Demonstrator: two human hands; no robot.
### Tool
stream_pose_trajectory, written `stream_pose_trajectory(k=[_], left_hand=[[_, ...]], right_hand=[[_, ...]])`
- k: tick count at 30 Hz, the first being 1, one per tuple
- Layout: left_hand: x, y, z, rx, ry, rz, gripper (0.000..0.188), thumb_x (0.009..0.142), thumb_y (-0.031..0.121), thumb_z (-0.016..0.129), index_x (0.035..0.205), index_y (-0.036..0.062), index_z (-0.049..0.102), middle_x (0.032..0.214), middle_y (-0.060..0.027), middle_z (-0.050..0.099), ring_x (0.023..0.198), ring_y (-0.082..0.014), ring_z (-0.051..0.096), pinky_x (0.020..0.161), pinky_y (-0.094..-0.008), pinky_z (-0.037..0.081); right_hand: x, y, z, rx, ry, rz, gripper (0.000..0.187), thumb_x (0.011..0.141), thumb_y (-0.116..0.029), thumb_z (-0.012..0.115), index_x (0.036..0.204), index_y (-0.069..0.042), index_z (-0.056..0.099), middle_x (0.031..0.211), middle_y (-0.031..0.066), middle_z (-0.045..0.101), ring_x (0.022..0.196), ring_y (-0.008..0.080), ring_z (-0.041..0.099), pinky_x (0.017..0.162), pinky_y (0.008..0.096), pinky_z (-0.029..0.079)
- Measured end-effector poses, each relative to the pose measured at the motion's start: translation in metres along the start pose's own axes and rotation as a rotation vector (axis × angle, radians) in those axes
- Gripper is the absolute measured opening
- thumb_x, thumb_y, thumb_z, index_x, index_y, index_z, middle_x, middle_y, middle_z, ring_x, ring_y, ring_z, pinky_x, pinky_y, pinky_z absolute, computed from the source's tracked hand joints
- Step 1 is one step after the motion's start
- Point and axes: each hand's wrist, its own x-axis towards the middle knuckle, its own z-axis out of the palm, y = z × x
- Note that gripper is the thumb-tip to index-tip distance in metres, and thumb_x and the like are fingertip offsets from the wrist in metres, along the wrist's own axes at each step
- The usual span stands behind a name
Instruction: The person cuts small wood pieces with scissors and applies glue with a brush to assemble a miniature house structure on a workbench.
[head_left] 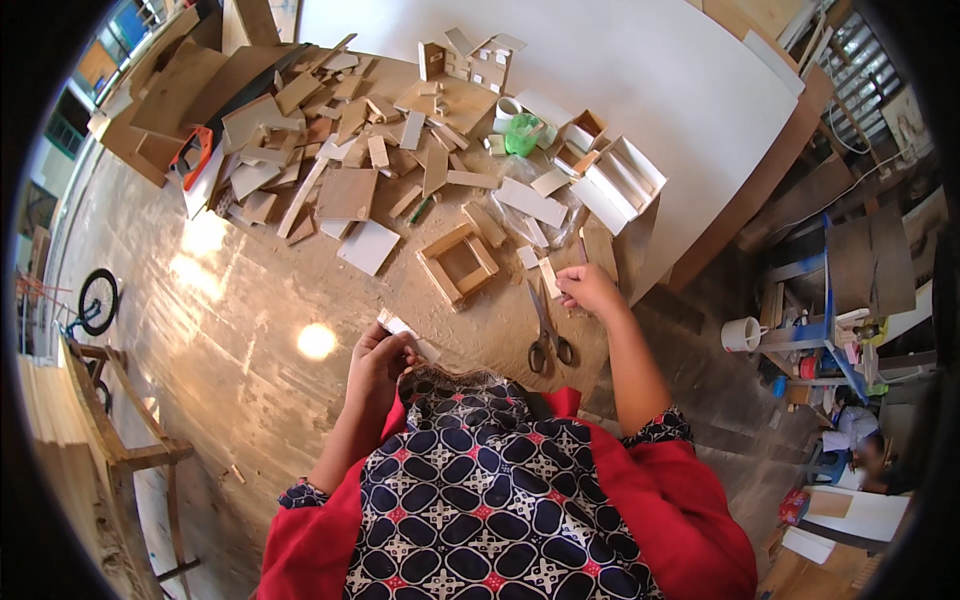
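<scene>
Close to my body, my left hand (376, 362) pinches a small flat piece of wood (398, 326) with a white face. My right hand (592, 290) is farther out on the right, its fingers closed on a short pale wood strip (549, 279). Just beyond those fingers shows a thin dark stick (583, 246); whether I hold it or it lies there, I cannot tell. A pair of dark-handled scissors (543, 338) lies between my hands, with its blades pointing away from me. A square wooden frame box (432, 275) stands ahead, beside a small white block (527, 258).
Wood offcuts (348, 195) lie heaped at far left, with an orange-handled saw (190, 158) at their edge. Beyond are a small wooden model (466, 66), a green plastic cup (522, 134) and a white compartmented box (628, 185). A large white board (640, 70) covers the far right.
</scene>
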Motion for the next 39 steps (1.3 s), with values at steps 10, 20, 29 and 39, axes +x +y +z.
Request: stream_pose_trajectory(k=[10,20,29,39], left_hand=[[0.001,-0.001,-0.003,0.03,-0.016,-0.039,0.011,0.088,0.004,0.058,0.099,0.0028,0.058,0.075,-0.0021,0.059,0.061,-0.0088,0.055,0.058,-0.0214,0.046],[0.002,0.0,0.008,0.151,-0.074,-0.063,0.01,0.089,0.006,0.061,0.098,0.0027,0.059,0.079,-0.0017,0.061,0.066,-0.0084,0.056,0.06,-0.0204,0.044],[0.015,-0.009,0.026,0.148,-0.091,-0.087,0.011,0.089,0.009,0.063,0.097,0.002,0.059,0.077,-0.0029,0.061,0.065,-0.0091,0.057,0.061,-0.0222,0.046],[0.035,-0.01,0.06,0.252,-0.185,-0.084,0.009,0.089,0.012,0.065,0.091,0.0044,0.061,0.078,-0.001,0.063,0.068,-0.0082,0.06,0.067,-0.0228,0.053]], right_hand=[[-0.004,-0.011,0.009,-0.179,0.143,-0.136,0.019,0.082,-0.013,0.068,0.096,0.001,0.068,0.073,0.0084,0.068,0.063,0.0154,0.066,0.058,0.0286,0.053],[-0.105,-0.032,0.053,-0.922,0.086,-0.187,0.04,0.07,-0.032,0.079,0.095,-0.006,0.062,0.08,0.0176,0.067,0.077,0.0369,0.065,0.069,0.0463,0.051],[-0.124,-0.015,0.057,-0.674,0.226,-0.145,0.053,0.067,-0.034,0.082,0.103,-0.005,0.057,0.08,0.0175,0.066,0.08,0.0367,0.065,0.07,0.0452,0.05],[-0.116,-0.015,0.058,-0.75,0.172,-0.069,0.041,0.07,-0.024,0.076,0.101,-0.004,0.059,0.083,0.0227,0.066,0.084,0.0382,0.065,0.071,0.0461,0.051]])
